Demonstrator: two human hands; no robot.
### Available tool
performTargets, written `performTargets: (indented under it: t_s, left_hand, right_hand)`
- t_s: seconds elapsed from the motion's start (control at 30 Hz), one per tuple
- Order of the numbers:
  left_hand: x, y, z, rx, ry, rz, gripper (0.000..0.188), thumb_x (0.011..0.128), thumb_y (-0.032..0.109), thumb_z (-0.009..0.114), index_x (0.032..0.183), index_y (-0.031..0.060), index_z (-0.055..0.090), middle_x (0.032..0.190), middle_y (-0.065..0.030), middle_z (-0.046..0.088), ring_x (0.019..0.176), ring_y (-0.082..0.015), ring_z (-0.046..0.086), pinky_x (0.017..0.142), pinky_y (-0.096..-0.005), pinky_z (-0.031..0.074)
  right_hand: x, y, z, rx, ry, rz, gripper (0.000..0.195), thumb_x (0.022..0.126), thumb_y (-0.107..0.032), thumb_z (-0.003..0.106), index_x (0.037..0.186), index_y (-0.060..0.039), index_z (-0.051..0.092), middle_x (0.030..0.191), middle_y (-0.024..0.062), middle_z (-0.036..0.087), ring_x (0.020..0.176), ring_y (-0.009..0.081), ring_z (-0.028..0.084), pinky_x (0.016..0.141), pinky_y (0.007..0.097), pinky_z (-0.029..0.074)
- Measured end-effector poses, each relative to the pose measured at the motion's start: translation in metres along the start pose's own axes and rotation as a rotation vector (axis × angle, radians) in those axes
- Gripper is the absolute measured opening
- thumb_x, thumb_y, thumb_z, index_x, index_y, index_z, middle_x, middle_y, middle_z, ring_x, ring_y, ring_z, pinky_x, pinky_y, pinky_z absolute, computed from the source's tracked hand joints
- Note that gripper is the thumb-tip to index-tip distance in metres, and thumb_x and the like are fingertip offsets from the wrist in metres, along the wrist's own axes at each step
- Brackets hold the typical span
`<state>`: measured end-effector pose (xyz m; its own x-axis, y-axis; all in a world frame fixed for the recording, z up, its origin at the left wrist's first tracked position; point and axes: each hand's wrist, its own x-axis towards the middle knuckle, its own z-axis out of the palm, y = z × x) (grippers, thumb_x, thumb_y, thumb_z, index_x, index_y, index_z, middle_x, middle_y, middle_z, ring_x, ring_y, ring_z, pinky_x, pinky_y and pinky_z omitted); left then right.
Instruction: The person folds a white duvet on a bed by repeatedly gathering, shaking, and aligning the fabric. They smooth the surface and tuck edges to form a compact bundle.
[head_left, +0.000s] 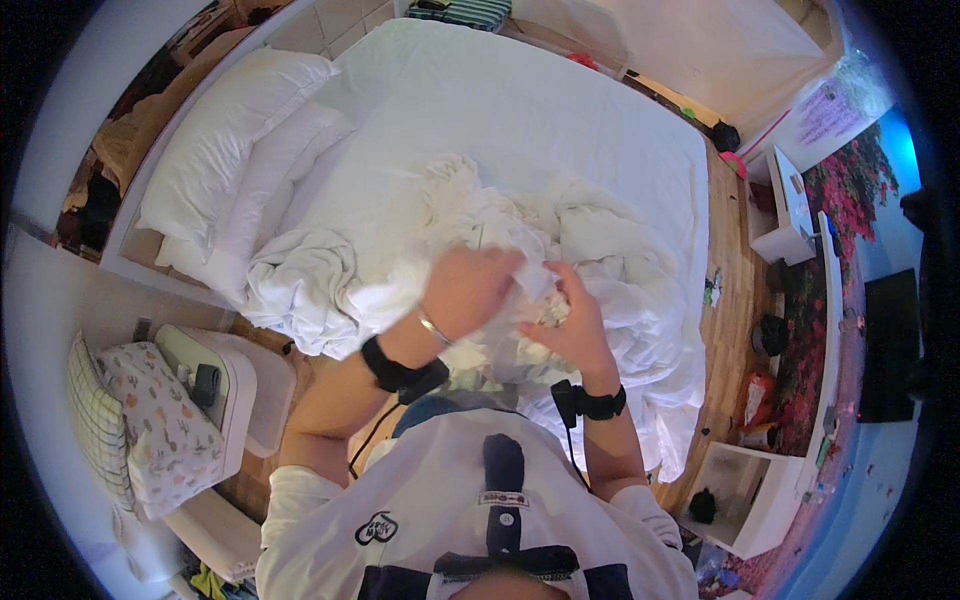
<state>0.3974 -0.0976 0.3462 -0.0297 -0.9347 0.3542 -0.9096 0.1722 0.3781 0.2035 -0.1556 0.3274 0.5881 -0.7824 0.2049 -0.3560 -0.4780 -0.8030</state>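
Note:
My left hand (474, 289), with a silver bracelet on the wrist, has its fingers curled on a corner of white cloth (535, 280). Motion blur softens the left fingertips. On the other side of the corner is my right hand (576, 330), its thumb and index finger spread apart. Its index fingertip is close to the cloth; whether they touch is unclear. Under and around both hands lies a crumpled heap of white bedding (615, 232), spilling over the near edge of the bed. The fitted white sheet (510, 97) covers the mattress beyond.
White pillows (225, 157) lie at the left end beside a bunched white blanket (304, 281). A bedside cabinet (247, 390) and a cactus-print cushion (161, 420) stand at left. Right of the bed are a wooden floor (724, 322) and white shelf units (742, 495).

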Motion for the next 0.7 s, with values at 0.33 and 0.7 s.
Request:
performTargets:
  t_s: [0.33,0.7]
  left_hand:
    - [-0.080,-0.014,0.107,-0.441,-0.187,-0.187,0.027,0.079,0.018,0.064,0.103,0.0066,0.060,0.085,-0.0149,0.063,0.080,-0.0326,0.062,0.070,-0.0416,0.049]
    - [-0.102,-0.128,0.066,-0.201,0.298,-0.683,0.022,0.086,0.009,0.054,0.106,0.0017,0.063,0.093,-0.0176,0.065,0.085,-0.0311,0.064,0.074,-0.0376,0.051]
  right_hand:
    - [-0.034,0.042,-0.005,-0.017,0.022,0.108,0.019,0.079,-0.012,0.066,0.094,-0.0004,0.065,0.085,0.0151,0.066,0.080,0.0287,0.063,0.072,0.0349,0.049]
    - [-0.022,0.059,-0.014,0.068,0.344,0.079,0.010,0.081,-0.004,0.061,0.089,0.0025,0.061,0.079,0.0035,0.059,0.075,0.0110,0.053,0.071,0.0250,0.044]
